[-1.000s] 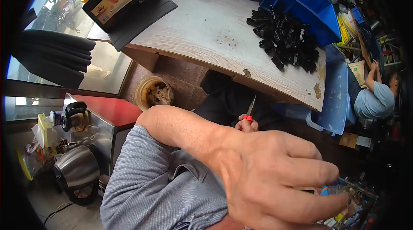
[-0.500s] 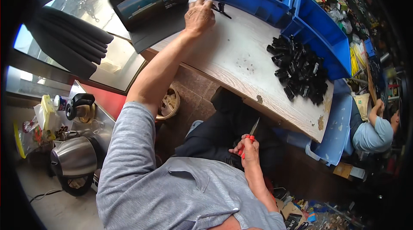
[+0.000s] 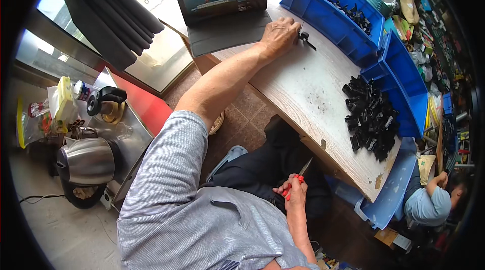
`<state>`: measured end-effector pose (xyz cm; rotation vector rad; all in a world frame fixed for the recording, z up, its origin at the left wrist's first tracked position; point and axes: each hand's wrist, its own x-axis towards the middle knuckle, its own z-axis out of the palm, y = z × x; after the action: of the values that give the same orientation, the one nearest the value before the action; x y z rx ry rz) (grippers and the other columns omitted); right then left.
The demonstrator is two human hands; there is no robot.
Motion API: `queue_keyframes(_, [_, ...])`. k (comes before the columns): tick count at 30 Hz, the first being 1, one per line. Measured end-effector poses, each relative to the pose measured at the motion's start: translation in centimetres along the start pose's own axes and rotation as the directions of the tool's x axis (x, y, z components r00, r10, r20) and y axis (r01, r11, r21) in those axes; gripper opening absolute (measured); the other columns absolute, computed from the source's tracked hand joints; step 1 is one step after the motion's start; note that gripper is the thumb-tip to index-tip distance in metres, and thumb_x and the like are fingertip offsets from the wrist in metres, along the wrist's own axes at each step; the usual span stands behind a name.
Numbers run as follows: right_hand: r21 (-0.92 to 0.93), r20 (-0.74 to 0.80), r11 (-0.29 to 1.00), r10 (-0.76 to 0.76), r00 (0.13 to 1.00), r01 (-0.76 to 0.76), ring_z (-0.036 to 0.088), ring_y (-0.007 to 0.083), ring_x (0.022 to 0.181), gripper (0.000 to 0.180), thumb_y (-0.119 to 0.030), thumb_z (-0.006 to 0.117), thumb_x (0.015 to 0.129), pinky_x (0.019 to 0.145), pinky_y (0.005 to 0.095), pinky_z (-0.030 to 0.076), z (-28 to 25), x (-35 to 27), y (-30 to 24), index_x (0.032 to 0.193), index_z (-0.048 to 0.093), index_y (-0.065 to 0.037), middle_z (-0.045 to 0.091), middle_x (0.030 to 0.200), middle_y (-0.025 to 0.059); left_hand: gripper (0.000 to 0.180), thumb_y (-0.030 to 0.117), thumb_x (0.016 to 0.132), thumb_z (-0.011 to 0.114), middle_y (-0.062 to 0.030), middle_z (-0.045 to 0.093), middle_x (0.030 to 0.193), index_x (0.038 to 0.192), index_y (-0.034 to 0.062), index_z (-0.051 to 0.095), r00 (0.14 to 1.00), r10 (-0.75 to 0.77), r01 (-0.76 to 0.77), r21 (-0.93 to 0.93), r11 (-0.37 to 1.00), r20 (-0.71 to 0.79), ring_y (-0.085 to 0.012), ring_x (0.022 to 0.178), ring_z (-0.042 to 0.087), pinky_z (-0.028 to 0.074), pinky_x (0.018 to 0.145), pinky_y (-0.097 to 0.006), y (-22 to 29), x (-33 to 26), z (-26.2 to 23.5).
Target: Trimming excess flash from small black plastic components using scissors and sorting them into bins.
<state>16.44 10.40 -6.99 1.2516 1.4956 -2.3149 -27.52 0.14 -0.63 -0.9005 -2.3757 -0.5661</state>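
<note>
My left hand (image 3: 279, 36) rests at the far side of the white worktop (image 3: 283, 78), its fingers curled together at the near end of a small black plastic part (image 3: 306, 40). The part sticks out to the right of the hand; my fingertips are hidden. Low over my dark trousers, my right hand (image 3: 296, 192) is closed around red-handled scissors (image 3: 304, 168), their pointed metal tip facing up and away. A heap of black plastic pieces (image 3: 371, 118) lies on the right part of the worktop.
Behind stands a tablet (image 3: 227, 32) with a lit screen. Blue bins (image 3: 328, 22) line the far right edge, one containing black pieces. A kettle (image 3: 88, 164) sits on a metal surface at left. Another person (image 3: 429, 201) works at far right, beyond a pale blue tub (image 3: 386, 209).
The whole view has shifted, with the worktop, tablet and bins now lower and farther right. Both hands keep their hold; my left hand stays beside the black part.
</note>
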Motion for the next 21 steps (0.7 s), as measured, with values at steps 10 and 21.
queue_keyframes(10, [0.04, 0.003, 0.999, -0.034, 0.999, 0.034, 0.056, 0.0147, 0.054, 0.013, -0.02, 0.055, 0.092, 0.059, 0.0397, 0.059, -0.1, -0.3, 0.2, 0.092, 0.054, -0.008, 0.051, 0.063, 0.0026, 0.027, 0.011, 0.087, 0.061, -0.0171, 0.064, 0.087, 0.114, 0.0107, 0.061, 0.986, -0.13, 0.101, -0.248, 0.964, -0.105, -0.0365, 0.076, 0.066, 0.053, 0.067, -0.045, 1.8, -1.5, -1.6])
queue_keyframes(21, [0.03, 0.067, 0.996, -0.091, 0.994, 0.09, 0.055, 0.0149, 0.054, 0.013, -0.02, 0.055, 0.092, 0.059, 0.0401, 0.059, 0.2, -0.8, -0.3, 0.091, 0.054, -0.007, 0.05, 0.062, 0.003, 0.021, 0.017, 0.089, 0.068, -0.0038, 0.068, 0.081, 0.104, 0.0014, 0.064, 0.825, -0.498, 0.412, -0.888, 0.206, 0.267, -0.0065, 0.064, 0.057, 0.047, 0.053, -0.022, 6.8, -7.4, -5.4])
